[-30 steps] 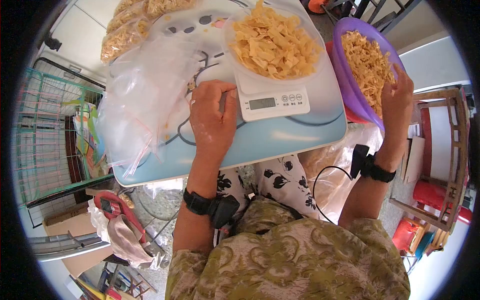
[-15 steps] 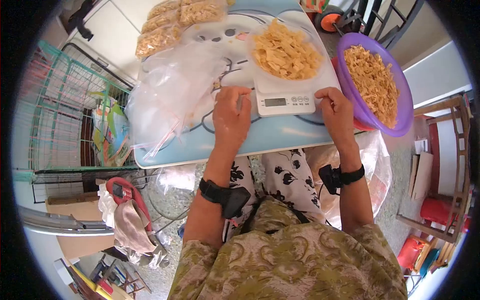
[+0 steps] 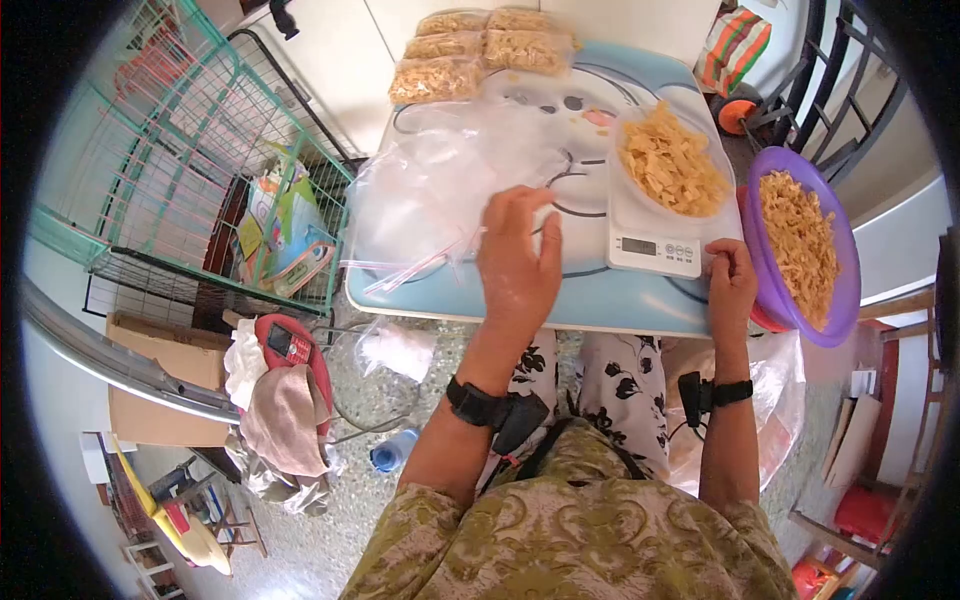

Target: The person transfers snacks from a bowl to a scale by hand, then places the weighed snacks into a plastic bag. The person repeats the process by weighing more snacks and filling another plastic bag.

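The left hand, thumb and fingers apart, hovers beside clear bags; the right hand curls near the scale; whether its fingertips meet, I cannot tell.

A head-worn camera looks forward and down over the table.

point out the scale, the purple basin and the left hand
Scale [image 3: 655,257], head view: on its front panel
Purple basin [image 3: 848,290], head view: on its right side
Left hand [image 3: 520,258], head view: on its back
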The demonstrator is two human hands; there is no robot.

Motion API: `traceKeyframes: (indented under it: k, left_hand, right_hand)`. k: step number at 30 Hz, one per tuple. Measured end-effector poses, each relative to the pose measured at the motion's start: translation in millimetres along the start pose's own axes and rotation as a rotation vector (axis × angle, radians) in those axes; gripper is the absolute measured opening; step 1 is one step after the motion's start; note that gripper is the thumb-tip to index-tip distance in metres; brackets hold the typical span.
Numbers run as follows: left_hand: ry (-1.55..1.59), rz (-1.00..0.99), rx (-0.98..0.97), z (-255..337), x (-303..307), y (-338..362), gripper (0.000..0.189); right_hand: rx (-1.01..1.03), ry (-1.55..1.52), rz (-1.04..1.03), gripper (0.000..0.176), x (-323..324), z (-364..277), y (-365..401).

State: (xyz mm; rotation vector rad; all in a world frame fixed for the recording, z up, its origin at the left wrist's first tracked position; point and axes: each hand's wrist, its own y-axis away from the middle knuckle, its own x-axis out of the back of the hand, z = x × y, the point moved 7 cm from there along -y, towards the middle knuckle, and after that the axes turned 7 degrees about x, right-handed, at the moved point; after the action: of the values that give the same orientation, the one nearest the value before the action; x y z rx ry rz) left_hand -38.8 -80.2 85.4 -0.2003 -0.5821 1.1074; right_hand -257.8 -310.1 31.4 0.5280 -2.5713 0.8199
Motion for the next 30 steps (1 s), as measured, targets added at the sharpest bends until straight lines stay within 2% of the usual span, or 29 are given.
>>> traceKeyframes:
  k: [2,6,7,10,14,16,19,22,26,28,30]
  left_hand:
    - [-0.317,0.212,-0.092,-2.3,33.5,-6.2,0.024]
    - [-0.625,0.421,-0.068,-42.2,98.4,-6.5,0.03]
    - [-0.628,0.422,-0.064,-49.8,109.4,-4.4,0.03]
    - [-0.845,0.299,0.155,-82.3,131.0,1.7,0.034]
    - [-0.76,0.139,0.256,-105.9,127.1,10.7,0.024]
    - [-0.597,0.157,0.036,-98.6,122.7,9.0,0.013]
    - [-0.533,0.231,0.043,-101.1,121.0,10.8,0.01]
    - [-0.497,0.166,0.12,-104.3,123.8,11.0,0.013]
    - [-0.469,0.106,0.101,-87.1,129.9,15.3,0.019]
    - [-0.372,0.027,0.194,-76.7,130.2,17.0,0.029]
    - [-0.349,0.037,0.152,-66.5,131.2,17.1,0.031]
  right_hand:
    - [0.017,0.001,-0.004,0.014,-0.9,1.0,0.0]
    - [-0.035,-0.052,-0.039,0.012,-4.1,2.2,0.4]
    - [-0.023,-0.018,-0.044,0.012,-3.9,1.4,0.2]
    - [-0.012,-0.005,-0.059,0.011,-4.0,3.3,-0.5]
    - [0.03,0.039,-0.069,0.011,-2.8,-1.6,-0.3]
    - [-0.002,-0.008,-0.055,0.011,-3.0,-1.5,-0.2]
    - [0.024,0.02,-0.065,0.011,-2.1,-2.6,-0.9]
    - [0.007,0.006,-0.047,0.011,-3.8,2.7,-1.4]
    - [0.002,-0.019,-0.055,0.011,-2.6,-5.5,-0.9]
    - [-0.003,-0.027,-0.049,0.012,-3.0,-3.2,-1.0]
    - [0.006,-0.037,-0.05,0.013,-2.7,-3.1,-0.4]
